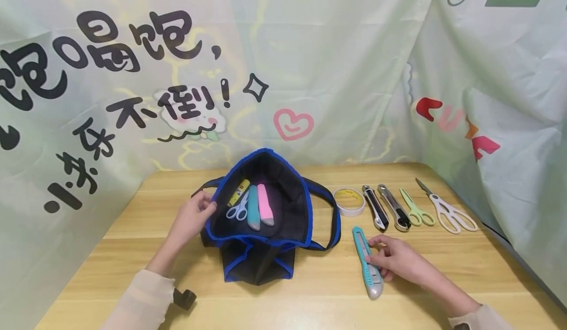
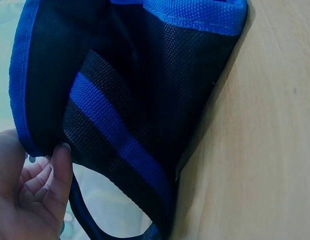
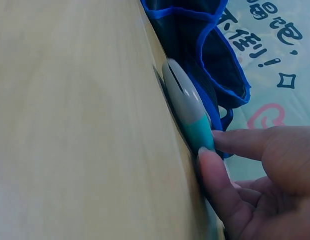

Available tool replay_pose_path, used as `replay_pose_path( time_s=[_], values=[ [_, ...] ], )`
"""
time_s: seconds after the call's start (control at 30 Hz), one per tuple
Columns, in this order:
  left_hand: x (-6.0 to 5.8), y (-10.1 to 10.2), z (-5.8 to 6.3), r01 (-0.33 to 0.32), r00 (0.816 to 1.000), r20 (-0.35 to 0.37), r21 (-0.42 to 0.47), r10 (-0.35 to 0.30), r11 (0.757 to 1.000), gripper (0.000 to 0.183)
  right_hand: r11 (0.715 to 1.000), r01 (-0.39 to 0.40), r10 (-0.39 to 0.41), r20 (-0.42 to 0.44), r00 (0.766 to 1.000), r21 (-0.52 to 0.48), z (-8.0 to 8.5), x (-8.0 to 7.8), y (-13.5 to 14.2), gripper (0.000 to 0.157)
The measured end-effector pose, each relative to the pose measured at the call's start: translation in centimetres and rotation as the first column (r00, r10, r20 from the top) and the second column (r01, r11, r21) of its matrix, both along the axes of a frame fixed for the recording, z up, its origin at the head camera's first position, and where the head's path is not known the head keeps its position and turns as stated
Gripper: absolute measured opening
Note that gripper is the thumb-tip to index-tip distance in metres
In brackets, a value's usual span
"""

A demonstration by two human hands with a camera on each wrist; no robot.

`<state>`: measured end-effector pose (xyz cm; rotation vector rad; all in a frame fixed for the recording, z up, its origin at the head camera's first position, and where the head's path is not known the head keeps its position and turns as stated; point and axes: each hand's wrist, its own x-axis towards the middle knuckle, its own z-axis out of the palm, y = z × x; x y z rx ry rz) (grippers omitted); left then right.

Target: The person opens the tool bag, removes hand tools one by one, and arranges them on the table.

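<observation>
A black tote bag (image 1: 288, 212) with blue trim stands on the table, its mouth facing me. My left hand (image 1: 192, 219) pinches the bag's left rim; the left wrist view shows thumb and fingers on the blue-edged fabric (image 2: 50, 95). Inside lie a yellow item (image 1: 238, 193), small light-blue scissors (image 1: 240, 211), a teal cutter (image 1: 253, 209) and a pink cutter (image 1: 265, 203). To the bag's right, my right hand (image 1: 400, 258) pinches a teal utility knife (image 1: 371, 273) with a grey end, between thumb and fingers, close above the tabletop.
Right of the bag is a row on the wooden table (image 1: 319, 290): a tape roll (image 1: 361, 207), two metal utility knives (image 1: 374, 207) (image 1: 393, 207), green scissors (image 1: 412, 209) and white-handled scissors (image 1: 447, 212). A bag strap (image 1: 335, 222) loops beside the tape. Printed curtains (image 1: 336, 74) hang behind.
</observation>
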<state>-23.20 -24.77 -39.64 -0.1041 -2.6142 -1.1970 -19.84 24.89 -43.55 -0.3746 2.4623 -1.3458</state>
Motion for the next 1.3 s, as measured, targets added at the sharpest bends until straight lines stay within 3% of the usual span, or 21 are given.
replay_pose_path(
  time_s=[0.2, 0.73, 0.93, 1.13, 1.3],
  values=[
    [0.0, 0.1, 0.1, -0.003, 1.0, 0.011, 0.005, 0.002, 1.0, 0.017, 0.999, -0.05, 0.05, 0.028, 0.998, -0.005, 0.3, 0.4, 0.1, 0.062],
    [-0.2, -0.3, 0.1, -0.009, 1.0, 0.002, 0.0, 0.009, 1.0, 0.017, 0.998, -0.053, 0.053, 0.008, 0.999, 0.03, 0.9, 0.4, 0.1, 0.063],
    [-0.3, -0.2, 0.5, 0.002, 1.0, 0.004, 0.02, -0.002, 1.0, 0.018, 0.992, 0.036, -0.021, -0.125, 0.992, 0.119, 2.1, 0.2, -0.3, 0.059],
    [-0.3, -0.2, 0.5, 0.005, 1.0, 0.009, 0.023, -0.005, 1.0, 0.017, 0.967, 0.033, 0.05, -0.313, 0.948, 0.254, 4.2, -0.7, -1.2, 0.044],
    [-0.2, -0.2, 0.3, 0.002, 1.0, 0.013, 0.033, -0.003, 0.999, 0.017, 0.95, 0.017, 0.112, -0.392, 0.913, 0.312, 6.0, -2.0, -2.3, 0.035]
  ],
)
